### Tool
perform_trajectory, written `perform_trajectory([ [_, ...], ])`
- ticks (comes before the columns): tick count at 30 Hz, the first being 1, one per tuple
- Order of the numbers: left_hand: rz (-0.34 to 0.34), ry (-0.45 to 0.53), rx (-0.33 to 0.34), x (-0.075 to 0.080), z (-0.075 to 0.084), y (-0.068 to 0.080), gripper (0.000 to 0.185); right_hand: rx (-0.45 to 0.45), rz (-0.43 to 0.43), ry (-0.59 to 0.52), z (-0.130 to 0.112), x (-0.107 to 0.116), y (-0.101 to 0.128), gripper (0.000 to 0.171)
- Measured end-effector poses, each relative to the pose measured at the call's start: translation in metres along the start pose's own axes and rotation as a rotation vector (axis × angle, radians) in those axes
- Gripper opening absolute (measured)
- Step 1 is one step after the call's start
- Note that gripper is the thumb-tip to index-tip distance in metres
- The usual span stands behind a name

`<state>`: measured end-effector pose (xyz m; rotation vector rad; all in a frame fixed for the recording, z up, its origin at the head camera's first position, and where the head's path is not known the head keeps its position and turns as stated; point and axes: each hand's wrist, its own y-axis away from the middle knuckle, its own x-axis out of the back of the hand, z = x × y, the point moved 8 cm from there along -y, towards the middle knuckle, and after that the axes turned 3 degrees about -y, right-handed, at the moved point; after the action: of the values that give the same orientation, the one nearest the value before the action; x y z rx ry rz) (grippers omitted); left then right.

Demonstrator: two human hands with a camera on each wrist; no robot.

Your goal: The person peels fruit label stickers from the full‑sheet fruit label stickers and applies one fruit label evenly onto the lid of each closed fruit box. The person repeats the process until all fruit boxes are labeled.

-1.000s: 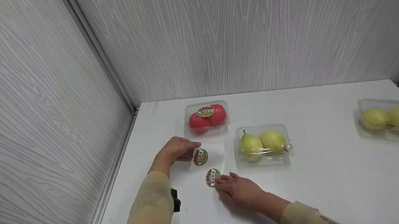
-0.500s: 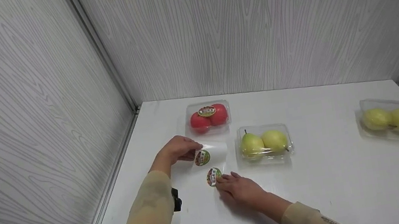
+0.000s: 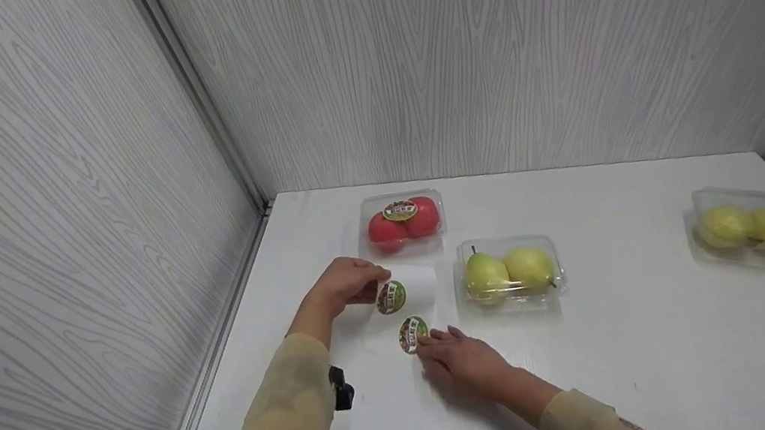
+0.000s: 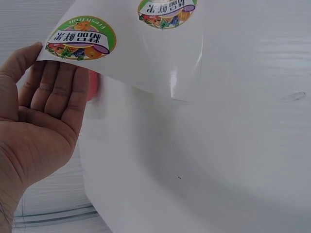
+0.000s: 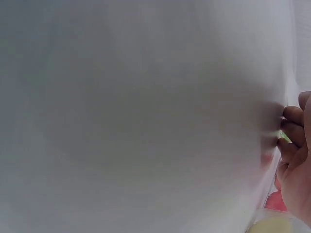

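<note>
A white backing sheet point(image 3: 419, 284) lies on the table left of centre and carries two round fruit stickers. My left hand point(image 3: 351, 284) holds the sheet's far left corner, by the upper sticker point(image 3: 391, 296), and lifts that end off the table. In the left wrist view the raised sheet point(image 4: 160, 63) rests over the straight fingers of this hand point(image 4: 43, 121), thumb at its corner beside the sticker point(image 4: 81, 38). My right hand point(image 3: 461, 359) lies on the table, its fingertips pinching the right edge of the lower sticker point(image 3: 412, 333). The right wrist view shows only curled fingers point(image 5: 291, 116) at the frame's edge.
A clear box of red fruit point(image 3: 403, 221) with a sticker on its lid stands behind the sheet. A clear box of pears point(image 3: 510, 272) sits just right of it, another pear box point(image 3: 756, 229) at the far right. Grey walls close the white table point(image 3: 639, 359) on the left and back.
My left hand has lifted the sheet's far end, which now curls up off the table. My right hand has stayed at the lower sticker.
</note>
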<state>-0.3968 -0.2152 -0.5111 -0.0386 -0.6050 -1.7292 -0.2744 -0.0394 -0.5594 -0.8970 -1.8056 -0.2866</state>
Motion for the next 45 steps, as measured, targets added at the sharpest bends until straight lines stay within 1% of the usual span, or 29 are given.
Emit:
perform_trajectory([
  [2,0.008,0.011,-0.019,-0.002,0.005,0.003,0.014,-0.051,0.026,-0.062,0.004,0.004,-0.001,0.03],
  [4,0.016,0.012,-0.037,-0.003,0.01,0.006,0.013,-0.104,0.074,-0.143,0.007,0.011,-0.002,0.03],
  [7,0.037,-0.002,-0.051,0.0,0.016,0.014,0.015,-0.203,0.173,-0.3,0.01,0.025,-0.001,0.031],
  [9,0.05,-0.013,-0.064,0.004,0.022,0.019,0.016,-0.298,0.228,-0.435,0.014,0.034,0.001,0.034],
  [11,0.063,-0.019,-0.079,0.009,0.03,0.024,0.017,-0.412,0.265,-0.612,0.019,0.041,0.004,0.038],
  [13,0.078,-0.02,-0.105,0.014,0.041,0.029,0.017,-0.51,0.288,-0.831,0.023,0.046,0.006,0.043],
  [16,0.107,-0.021,-0.155,0.021,0.063,0.037,0.017,-0.626,0.305,-1.152,0.026,0.054,0.009,0.047],
  [18,0.127,-0.026,-0.196,0.024,0.078,0.042,0.016,-0.672,0.318,-1.328,0.027,0.059,0.008,0.046],
  [21,0.16,-0.048,-0.268,0.025,0.101,0.05,0.016,-0.726,0.362,-1.533,0.028,0.07,0.008,0.042],
  [23,0.192,-0.088,-0.321,0.023,0.114,0.055,0.017,-0.743,0.405,-1.652,0.027,0.078,0.006,0.038],
  [25,0.225,-0.134,-0.364,0.019,0.124,0.059,0.016,-0.754,0.448,-1.749,0.026,0.084,0.003,0.032],
  [28,0.246,-0.2,-0.406,0.008,0.131,0.06,0.017,-0.763,0.5,-1.844,0.024,0.092,-0.002,0.025],
  [31,0.225,-0.236,-0.421,-0.007,0.131,0.057,0.02,-0.78,0.54,-1.908,0.023,0.094,-0.007,0.022],
  [34,0.203,-0.26,-0.433,-0.02,0.129,0.055,0.024,-0.802,0.57,-1.937,0.024,0.094,-0.01,0.024],
  [38,0.189,-0.276,-0.455,-0.032,0.13,0.055,0.021,-0.823,0.59,-1.959,0.027,0.092,-0.012,0.025],
  [41,0.15,-0.279,-0.471,-0.041,0.131,0.055,0.024,-0.825,0.604,-1.98,0.03,0.09,-0.012,0.025],
  [43,0.13,-0.282,-0.466,-0.046,0.131,0.056,0.025,-0.821,0.615,-1.991,0.031,0.09,-0.011,0.025],
  [45,0.109,-0.278,-0.447,-0.05,0.129,0.057,0.025,-0.82,0.63,-2.004,0.031,0.089,-0.01,0.024],
])
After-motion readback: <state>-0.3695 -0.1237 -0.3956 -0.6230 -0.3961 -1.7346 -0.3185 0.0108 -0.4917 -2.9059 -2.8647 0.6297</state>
